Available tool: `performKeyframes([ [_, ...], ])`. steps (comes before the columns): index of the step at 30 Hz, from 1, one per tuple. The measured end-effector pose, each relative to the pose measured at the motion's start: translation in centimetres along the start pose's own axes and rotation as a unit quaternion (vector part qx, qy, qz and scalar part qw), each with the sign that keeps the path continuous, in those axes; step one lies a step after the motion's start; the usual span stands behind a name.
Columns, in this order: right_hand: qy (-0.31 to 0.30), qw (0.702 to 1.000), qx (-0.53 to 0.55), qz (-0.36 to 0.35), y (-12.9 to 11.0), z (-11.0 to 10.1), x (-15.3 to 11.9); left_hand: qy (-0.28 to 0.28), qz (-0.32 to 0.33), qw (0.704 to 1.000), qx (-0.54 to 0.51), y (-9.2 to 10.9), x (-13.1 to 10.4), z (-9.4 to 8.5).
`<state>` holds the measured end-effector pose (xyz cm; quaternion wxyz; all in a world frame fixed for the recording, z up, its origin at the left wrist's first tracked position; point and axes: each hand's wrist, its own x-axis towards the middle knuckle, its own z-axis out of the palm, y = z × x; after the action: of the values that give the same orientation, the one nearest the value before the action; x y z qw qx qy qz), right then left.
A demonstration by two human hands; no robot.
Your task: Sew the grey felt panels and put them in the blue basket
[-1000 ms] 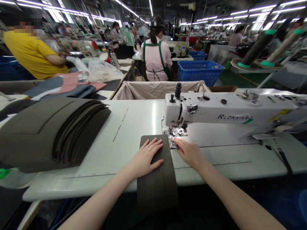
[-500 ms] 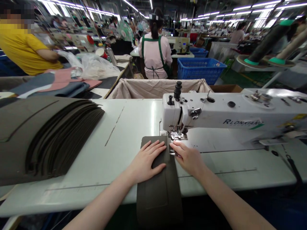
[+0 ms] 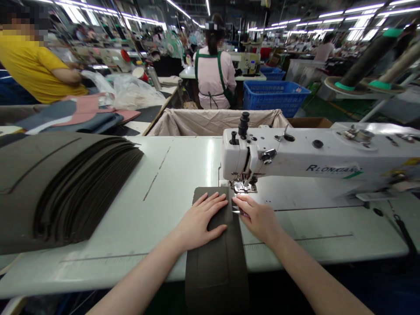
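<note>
Hands lie apart from each other: the left hand (image 3: 198, 221) rests flat on a dark olive panel (image 3: 213, 271), thumb spread from the fingers, while the right hand (image 3: 259, 216) is curled around a small metal tool (image 3: 236, 210), mostly hidden, at the panel's right edge. That panel sits on the pale tabletop (image 3: 170, 175), just left of the presser foot (image 3: 243, 188), its near end hanging over the front edge. The white sewing machine (image 3: 282, 151) stretches off to the right. Well to the left, a fanned stack of similar panels (image 3: 75, 188) covers the tabletop. Beyond stand a cloth-lined bin (image 3: 213, 122), a blue basket (image 3: 275, 96) and a person in a green-strapped apron (image 3: 214, 78), seen from behind.
</note>
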<state>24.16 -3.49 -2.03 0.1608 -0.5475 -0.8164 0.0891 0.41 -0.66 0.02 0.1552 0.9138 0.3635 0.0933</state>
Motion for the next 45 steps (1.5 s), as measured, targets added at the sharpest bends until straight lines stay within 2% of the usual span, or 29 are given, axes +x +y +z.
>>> performKeyframes([
  [10,0.005,1.000,0.004,0.004,0.0,0.1,0.0,0.017,0.002,1.000,-0.009,-0.3,0.3,0.1],
  [18,0.003,1.000,0.001,0.006,-0.2,-0.1,0.0,0.029,0.055,0.997,-0.038,0.3,-0.2,-0.8],
  [23,0.000,1.000,0.003,0.005,-0.1,-0.1,-0.1,0.006,0.077,0.995,-0.058,0.9,-0.4,-1.2],
  [29,0.000,1.000,-0.002,0.008,-0.1,-0.1,0.0,0.016,0.057,0.998,-0.037,0.7,-0.3,-0.9],
  [45,-0.001,1.000,0.005,0.008,0.0,-0.1,-0.1,0.020,0.087,0.995,-0.042,0.7,-0.2,-0.9],
])
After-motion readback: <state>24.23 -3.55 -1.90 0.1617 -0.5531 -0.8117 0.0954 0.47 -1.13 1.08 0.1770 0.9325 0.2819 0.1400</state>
